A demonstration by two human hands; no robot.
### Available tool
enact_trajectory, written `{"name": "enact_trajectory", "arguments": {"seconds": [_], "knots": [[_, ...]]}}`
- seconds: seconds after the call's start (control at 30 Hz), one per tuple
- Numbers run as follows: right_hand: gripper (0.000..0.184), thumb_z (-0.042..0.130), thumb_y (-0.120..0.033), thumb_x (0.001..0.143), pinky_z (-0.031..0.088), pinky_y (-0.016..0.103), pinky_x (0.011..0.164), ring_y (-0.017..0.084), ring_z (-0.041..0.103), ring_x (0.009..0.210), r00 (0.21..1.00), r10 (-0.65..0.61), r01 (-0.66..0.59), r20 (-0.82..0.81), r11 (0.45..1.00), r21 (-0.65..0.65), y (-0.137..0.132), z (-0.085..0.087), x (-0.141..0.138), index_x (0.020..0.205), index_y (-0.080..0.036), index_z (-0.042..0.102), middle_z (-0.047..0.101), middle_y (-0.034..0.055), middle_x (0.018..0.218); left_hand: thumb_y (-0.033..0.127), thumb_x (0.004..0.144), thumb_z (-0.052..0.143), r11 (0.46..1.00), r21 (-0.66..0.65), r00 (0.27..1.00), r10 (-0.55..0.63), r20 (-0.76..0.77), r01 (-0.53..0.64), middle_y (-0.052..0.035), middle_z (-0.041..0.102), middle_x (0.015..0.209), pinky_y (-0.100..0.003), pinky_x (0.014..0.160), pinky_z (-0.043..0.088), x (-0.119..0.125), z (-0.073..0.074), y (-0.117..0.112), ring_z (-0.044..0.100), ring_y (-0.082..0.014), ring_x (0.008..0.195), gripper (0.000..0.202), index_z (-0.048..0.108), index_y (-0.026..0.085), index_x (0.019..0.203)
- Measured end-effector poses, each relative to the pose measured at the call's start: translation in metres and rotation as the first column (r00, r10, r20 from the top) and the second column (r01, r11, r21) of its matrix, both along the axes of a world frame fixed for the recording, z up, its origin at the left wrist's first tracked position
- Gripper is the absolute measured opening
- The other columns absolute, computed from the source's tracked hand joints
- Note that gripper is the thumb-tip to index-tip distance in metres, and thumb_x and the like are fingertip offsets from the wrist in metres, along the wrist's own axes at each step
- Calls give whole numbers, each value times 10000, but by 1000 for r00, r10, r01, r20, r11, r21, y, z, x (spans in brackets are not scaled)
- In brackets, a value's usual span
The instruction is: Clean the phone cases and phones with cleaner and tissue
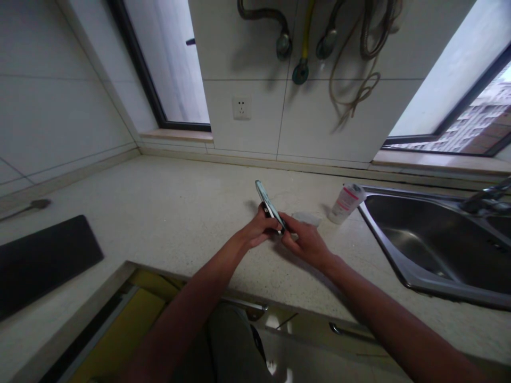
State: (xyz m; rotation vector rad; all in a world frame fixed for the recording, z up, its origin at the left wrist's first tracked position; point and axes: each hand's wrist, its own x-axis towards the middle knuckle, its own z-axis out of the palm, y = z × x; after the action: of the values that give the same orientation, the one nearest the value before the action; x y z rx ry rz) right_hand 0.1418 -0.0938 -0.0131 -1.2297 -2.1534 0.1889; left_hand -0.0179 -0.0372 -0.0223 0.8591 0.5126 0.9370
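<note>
A smartphone (pixel 269 205) with a pale teal edge stands tilted above the speckled stone countertop (pixel 179 213). My left hand (pixel 259 229) grips its lower part, and my right hand (pixel 305 242) closes on its bottom end from the other side. The two hands nearly touch. Behind my right hand sits a small white round lid or dish (pixel 306 218), partly hidden. To its right lies a white tube with a pink label (pixel 346 203).
A steel sink (pixel 419 239) with a tap (pixel 487 197) lies right. A black board (pixel 43 260) and long-handled spoon (pixel 32 207) lie left. Behind stand a tiled wall with a socket (pixel 241 107) and hanging hoses (pixel 303 42). The counter's front edge runs below my arms.
</note>
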Motion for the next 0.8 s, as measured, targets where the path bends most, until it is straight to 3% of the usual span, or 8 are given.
{"name": "enact_trajectory", "arguments": {"seconds": [0.2,0.33,0.63,0.8], "knots": [[386,478,-215,892,523,284,647,213,709,716,988,-35,12,150,989,151,10,-6,1,1266,-169,563,759,100,925,11,466,577,997,-67,998,-34,50,37,26,570,618,-234,627,461,5,2,2,565,-111,643,260,475,165,649],[302,493,-219,907,549,306,719,217,723,807,990,-31,4,135,981,196,16,-10,2,1185,-185,605,759,102,972,42,479,553,985,-137,995,-98,35,102,-33,631,670,-273,655,487,3,2,5,580,-130,656,149,571,120,604],[485,503,-187,900,544,304,708,222,733,821,990,-4,4,143,1000,-2,13,-4,0,1384,-211,508,740,106,1124,42,469,525,992,-84,996,-93,-15,91,-37,630,636,-294,653,486,2,-4,7,582,-141,607,159,603,114,587],[424,462,-232,952,514,282,660,207,720,737,977,6,-6,214,1000,0,14,-4,5,1371,-207,523,762,95,970,44,478,547,983,-75,986,-166,4,166,-47,632,664,-289,665,486,2,-3,7,582,-138,627,152,618,102,599]]}}
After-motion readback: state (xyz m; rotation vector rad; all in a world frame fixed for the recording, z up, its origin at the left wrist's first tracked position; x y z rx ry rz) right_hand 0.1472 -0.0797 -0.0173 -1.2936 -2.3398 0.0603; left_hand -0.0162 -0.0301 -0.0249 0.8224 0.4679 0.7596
